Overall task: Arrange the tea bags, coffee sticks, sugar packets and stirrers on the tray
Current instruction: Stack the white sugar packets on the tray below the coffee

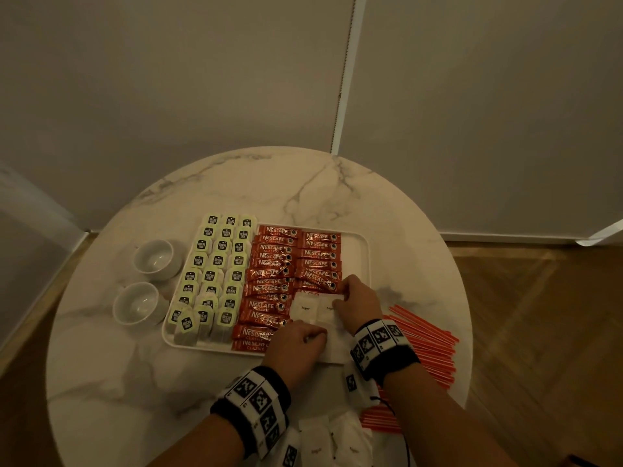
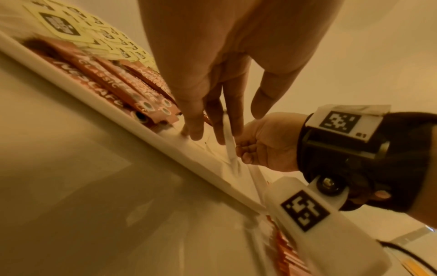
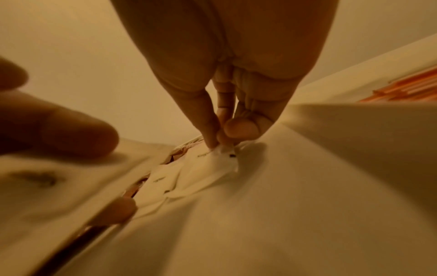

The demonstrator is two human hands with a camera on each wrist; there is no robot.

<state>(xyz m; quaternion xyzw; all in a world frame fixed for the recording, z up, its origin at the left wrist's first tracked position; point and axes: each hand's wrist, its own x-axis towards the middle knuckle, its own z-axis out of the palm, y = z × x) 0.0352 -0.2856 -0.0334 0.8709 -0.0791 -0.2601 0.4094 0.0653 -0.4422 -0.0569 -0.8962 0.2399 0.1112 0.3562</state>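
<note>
Sugar packets [image 1: 305, 309] lie on tray [image 1: 364, 261], pinched by left hand [image 1: 296, 348] and right hand [image 1: 359, 305].

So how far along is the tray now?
Tea bags and coffee sticks already fill the tray's left and middle. In hand: both hands, left and right, are laying sugar packets. Left: more packets and all stirrers still on the table.
</note>
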